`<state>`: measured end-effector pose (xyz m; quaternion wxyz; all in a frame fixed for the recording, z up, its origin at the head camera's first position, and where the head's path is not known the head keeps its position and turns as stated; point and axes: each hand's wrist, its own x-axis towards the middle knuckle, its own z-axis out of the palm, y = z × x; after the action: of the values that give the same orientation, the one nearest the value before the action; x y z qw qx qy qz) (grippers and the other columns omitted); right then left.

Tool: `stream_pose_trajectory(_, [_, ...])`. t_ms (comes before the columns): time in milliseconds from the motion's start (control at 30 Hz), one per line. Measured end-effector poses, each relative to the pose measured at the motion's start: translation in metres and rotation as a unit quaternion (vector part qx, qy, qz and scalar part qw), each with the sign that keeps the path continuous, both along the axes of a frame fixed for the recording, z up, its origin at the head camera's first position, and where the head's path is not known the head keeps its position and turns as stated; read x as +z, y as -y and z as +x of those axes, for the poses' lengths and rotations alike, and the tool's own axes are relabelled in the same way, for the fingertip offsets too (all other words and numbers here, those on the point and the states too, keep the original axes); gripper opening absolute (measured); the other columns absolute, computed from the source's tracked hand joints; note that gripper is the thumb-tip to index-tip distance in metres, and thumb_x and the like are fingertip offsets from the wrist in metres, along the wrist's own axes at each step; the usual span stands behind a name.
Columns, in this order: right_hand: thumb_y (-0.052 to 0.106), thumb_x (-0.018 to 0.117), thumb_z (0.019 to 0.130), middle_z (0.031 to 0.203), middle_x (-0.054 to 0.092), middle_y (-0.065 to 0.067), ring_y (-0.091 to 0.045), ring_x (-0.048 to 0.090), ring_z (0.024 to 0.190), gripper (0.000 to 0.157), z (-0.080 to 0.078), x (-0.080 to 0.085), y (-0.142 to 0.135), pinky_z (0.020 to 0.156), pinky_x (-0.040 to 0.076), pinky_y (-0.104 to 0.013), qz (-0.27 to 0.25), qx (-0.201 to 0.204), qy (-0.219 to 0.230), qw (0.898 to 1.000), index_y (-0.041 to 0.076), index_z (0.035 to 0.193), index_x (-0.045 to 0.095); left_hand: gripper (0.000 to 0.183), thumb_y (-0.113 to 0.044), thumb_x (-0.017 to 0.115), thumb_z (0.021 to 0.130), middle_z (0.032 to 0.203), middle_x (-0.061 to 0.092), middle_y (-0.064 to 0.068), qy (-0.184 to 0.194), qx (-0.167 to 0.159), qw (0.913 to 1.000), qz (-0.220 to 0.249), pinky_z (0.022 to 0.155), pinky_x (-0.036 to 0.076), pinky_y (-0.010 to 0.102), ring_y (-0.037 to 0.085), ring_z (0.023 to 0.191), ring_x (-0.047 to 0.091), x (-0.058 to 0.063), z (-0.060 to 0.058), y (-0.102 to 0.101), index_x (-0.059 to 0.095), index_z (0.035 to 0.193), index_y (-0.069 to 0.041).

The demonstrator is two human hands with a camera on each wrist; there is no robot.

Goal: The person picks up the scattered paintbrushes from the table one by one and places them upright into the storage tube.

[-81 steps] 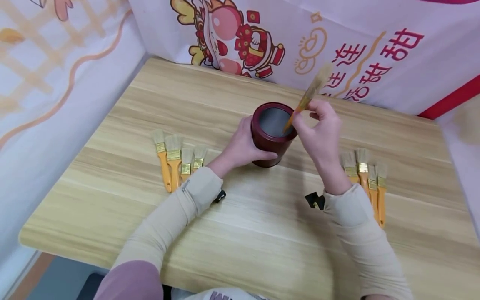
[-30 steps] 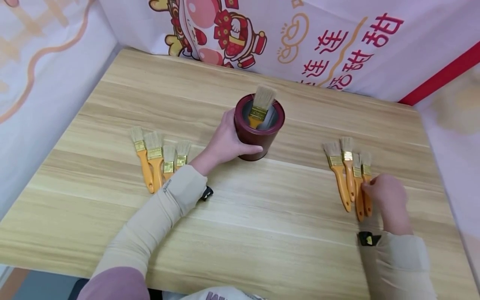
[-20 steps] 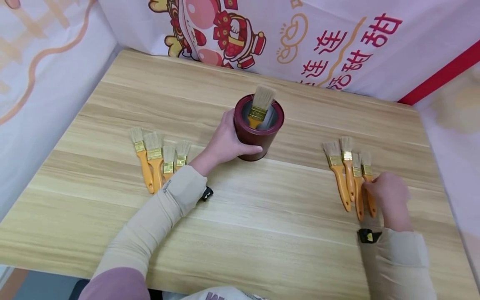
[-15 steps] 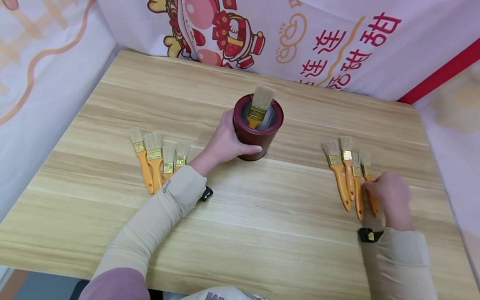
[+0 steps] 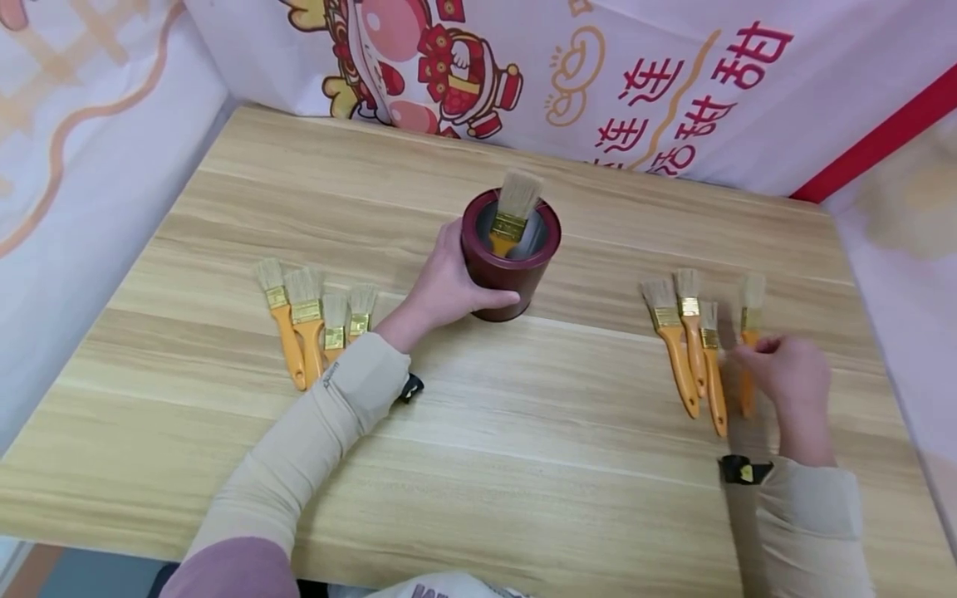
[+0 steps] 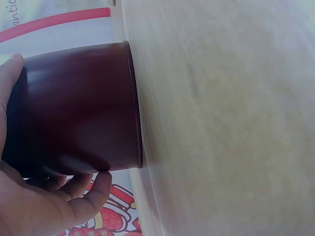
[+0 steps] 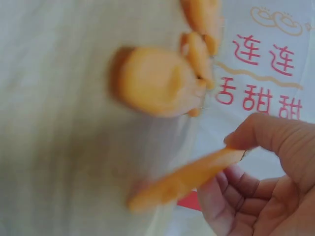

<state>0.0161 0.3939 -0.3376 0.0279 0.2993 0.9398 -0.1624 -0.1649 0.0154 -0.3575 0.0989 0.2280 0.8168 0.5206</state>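
My left hand (image 5: pixel 449 286) grips a dark red can (image 5: pixel 516 282) from its left side, the thumb across the front. The left wrist view shows the can's wall (image 6: pixel 78 108) with its bottom rim at the wooden table, the fingers curled round it. One paintbrush (image 5: pixel 512 212) stands in the can, bristles up. At the right, my right hand (image 5: pixel 796 378) pinches another paintbrush (image 5: pixel 750 328) by its orange handle, bristles pointing away from me. In the right wrist view thumb and fingers hold that handle (image 7: pixel 192 177) on a slant. Three paintbrushes (image 5: pixel 680 361) lie just left of it.
Several more paintbrushes (image 5: pixel 306 311) lie left of the can, partly hidden by my left forearm. Behind the wooden table (image 5: pixel 553 465) rises a white printed cloth (image 5: pixel 553 33); another printed cloth (image 5: pixel 112 166) hangs along the left side.
The brush first held over the can now stands in it. My right hand went right, took hold of the rightmost brush and drew it away from the others. The left hand keeps its grip.
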Motion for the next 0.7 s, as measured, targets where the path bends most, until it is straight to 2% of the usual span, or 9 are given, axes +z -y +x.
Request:
stream_pose_trajectory(67, [0.031, 0.066, 0.084, 0.066, 0.062, -0.005, -0.014, 0.048, 0.058, 0.034, -0.002, 0.004, 0.002, 0.054, 0.037, -0.027, -0.005, 0.001, -0.011, 1.000, -0.003, 0.078, 0.063, 0.112, -0.034, 0.092, 0.060, 0.140, 0.038, 0.010, 0.001, 0.001, 1.0000, 0.004, 0.111, 0.036, 0.038, 0.021, 0.128, 0.040, 0.000, 0.000, 0.000, 0.026, 0.147, -0.011])
stream_pose_trajectory(167, [0.029, 0.065, 0.085, 0.077, 0.063, -0.011, -0.014, 0.049, 0.061, 0.032, -0.006, 0.010, 0.008, 0.053, 0.039, -0.024, -0.014, -0.004, -0.031, 0.999, -0.002, 0.086, 0.060, 0.110, -0.033, 0.092, 0.060, 0.140, 0.039, 0.009, 0.003, 0.006, 0.9999, 0.010, 0.111, 0.037, 0.037, 0.020, 0.128, 0.040, 0.000, 0.000, 0.001, 0.027, 0.147, -0.012])
stream_pose_trajectory(267, [0.026, 0.063, 0.084, 0.085, 0.063, -0.013, -0.006, 0.048, 0.062, 0.032, -0.010, 0.016, 0.014, 0.051, 0.040, -0.017, -0.022, -0.022, -0.062, 0.998, -0.003, 0.095, 0.060, 0.110, -0.034, 0.092, 0.059, 0.139, 0.039, 0.009, 0.002, 0.009, 0.9999, 0.011, 0.111, 0.037, 0.037, 0.020, 0.127, 0.041, -0.001, -0.001, 0.001, 0.028, 0.146, -0.012])
stream_pose_trajectory(400, [0.022, 0.063, 0.084, 0.077, 0.056, 0.006, 0.005, 0.044, 0.061, 0.030, -0.013, 0.022, 0.022, 0.051, 0.041, -0.010, -0.053, -0.055, -0.103, 0.992, -0.003, 0.101, 0.061, 0.110, -0.035, 0.092, 0.060, 0.140, 0.039, 0.009, 0.001, 0.008, 0.9999, 0.008, 0.111, 0.036, 0.038, 0.020, 0.127, 0.041, -0.002, -0.001, 0.001, 0.028, 0.146, -0.012])
stream_pose_trajectory(500, [0.020, 0.063, 0.084, 0.072, 0.050, 0.016, 0.004, 0.046, 0.064, 0.024, -0.015, 0.026, 0.028, 0.053, 0.042, -0.008, -0.076, -0.075, -0.133, 0.985, 0.002, 0.099, 0.061, 0.111, -0.036, 0.091, 0.060, 0.140, 0.039, 0.009, 0.004, 0.006, 1.0000, 0.003, 0.111, 0.036, 0.038, 0.020, 0.128, 0.040, -0.002, -0.001, 0.001, 0.027, 0.147, -0.012])
stream_pose_trajectory(700, [0.018, 0.063, 0.082, 0.070, 0.049, 0.022, 0.004, 0.048, 0.067, 0.009, -0.020, 0.036, 0.045, 0.056, 0.041, -0.005, -0.090, -0.085, -0.194, 0.973, 0.013, 0.088, 0.059, 0.110, -0.037, 0.091, 0.061, 0.139, 0.040, 0.008, 0.003, 0.000, 1.0000, -0.002, 0.110, 0.038, 0.040, 0.020, 0.127, 0.040, -0.002, -0.001, 0.000, 0.027, 0.147, -0.014])
